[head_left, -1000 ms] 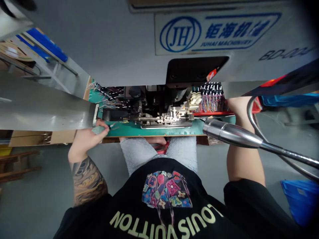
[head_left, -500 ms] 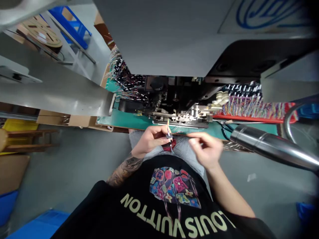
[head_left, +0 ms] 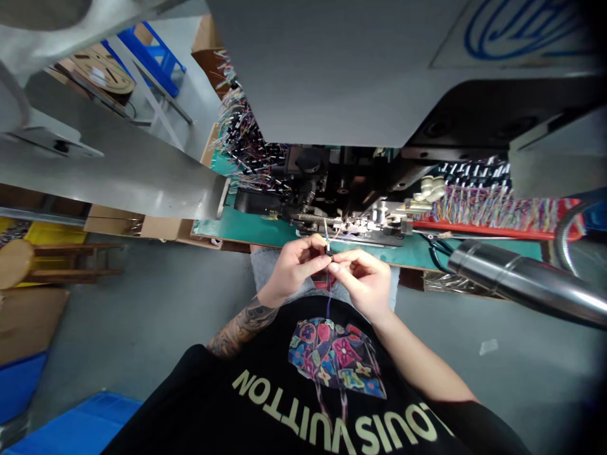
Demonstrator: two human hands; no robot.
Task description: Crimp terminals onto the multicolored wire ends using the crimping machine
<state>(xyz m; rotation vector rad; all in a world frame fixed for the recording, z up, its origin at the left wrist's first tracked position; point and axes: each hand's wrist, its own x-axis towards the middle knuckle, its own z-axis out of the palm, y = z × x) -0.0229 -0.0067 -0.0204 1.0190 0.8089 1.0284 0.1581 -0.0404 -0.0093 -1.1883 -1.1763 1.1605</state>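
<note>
Both hands met at mid-frame, just below the green bench edge. The left hand [head_left: 296, 262] had its fingers curled in, thumb and forefinger pinched on a small black connector [head_left: 329, 253]. The right hand [head_left: 363, 278] was also pinched shut, fingertips touching the same connector from the other side. The piece was tiny, dark and blocky; thin coloured wires [head_left: 325, 231] stuck up from it toward the machine, and a fine purple strand [head_left: 328, 300] hung down from it over the person's lap. The exact grip points were too small to make out.

The connector sat right in front of the metal crimping mechanism [head_left: 351, 224], a cluster of bright machined steel parts and screws, close to it but whether touching could not be told. The mechanism stood on a flat green tabletop [head_left: 246, 226] with a worn wooden edge.

Overhead was the big smooth grey machine housing [head_left: 322, 69], with a blue logo partly in view at top right. A flat grey sheet-metal chute [head_left: 109, 180] angled in from the left. A shiny chrome lamp head [head_left: 502, 278], rounded and tapered, crossed in from the right on a flexible neck. Behind it lay a red tray [head_left: 497, 226] packed with a bristly row of multicoloured wire ends; another tangled bundle of wired connectors [head_left: 241, 142] was heaped at the back left. Blue plastic crates [head_left: 71, 430] rested on the grey concrete floor, with a round wooden stool [head_left: 16, 262] at the left.
</note>
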